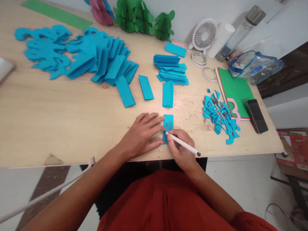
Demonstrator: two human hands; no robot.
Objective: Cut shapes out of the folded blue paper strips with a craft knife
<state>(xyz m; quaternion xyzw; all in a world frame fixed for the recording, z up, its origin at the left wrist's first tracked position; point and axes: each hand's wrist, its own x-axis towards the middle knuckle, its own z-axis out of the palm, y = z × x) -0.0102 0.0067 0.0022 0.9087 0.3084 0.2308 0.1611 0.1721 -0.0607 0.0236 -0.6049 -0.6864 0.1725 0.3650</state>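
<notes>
Blue paper strip (168, 121) lies at the middle of the counter's (79, 128) near edge, apparently part marked: a curve shows on its upper half. Your right grip (182, 149) is closed around a white pen (184, 144), its tip lower down the strip; your left grip (144, 134) is spread, clasping nothing, fingertips on the strip's side. Cut-out shapes (45, 51) toward the far left corner look finished; the stack of strips (171, 70) nearer the far edge seems uncut, its markings unclear.
</notes>
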